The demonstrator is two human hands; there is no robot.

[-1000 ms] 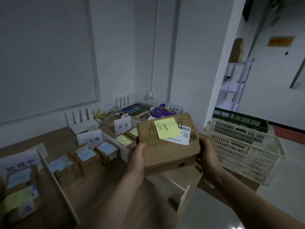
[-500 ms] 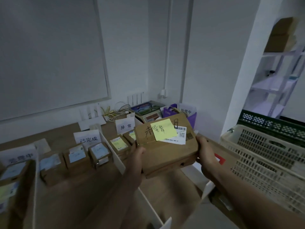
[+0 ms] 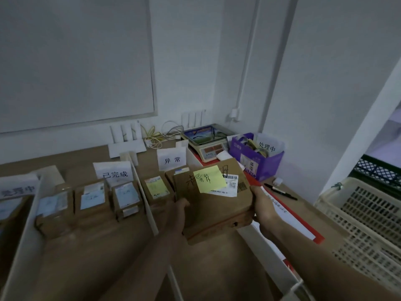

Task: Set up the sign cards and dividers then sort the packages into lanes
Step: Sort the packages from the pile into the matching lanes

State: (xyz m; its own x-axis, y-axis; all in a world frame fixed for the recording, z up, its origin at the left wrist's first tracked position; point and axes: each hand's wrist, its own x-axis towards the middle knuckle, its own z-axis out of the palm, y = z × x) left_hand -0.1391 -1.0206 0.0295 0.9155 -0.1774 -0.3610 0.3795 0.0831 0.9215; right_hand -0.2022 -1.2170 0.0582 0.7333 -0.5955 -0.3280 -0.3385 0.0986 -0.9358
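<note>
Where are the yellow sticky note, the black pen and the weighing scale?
yellow sticky note [image 3: 209, 178]: head view, middle of the paper.
black pen [image 3: 280, 192]: head view, middle of its barrel.
weighing scale [image 3: 211, 151]: head view, its front display panel.

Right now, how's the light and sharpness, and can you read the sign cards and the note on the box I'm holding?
Head view: dim and bluish, no glare, wide-lens bowing at the edges. The 已完成 card and 异常 card read sharply; the far-left card is smeared. The yellow note on the box is bright, its handwriting legible.
</note>
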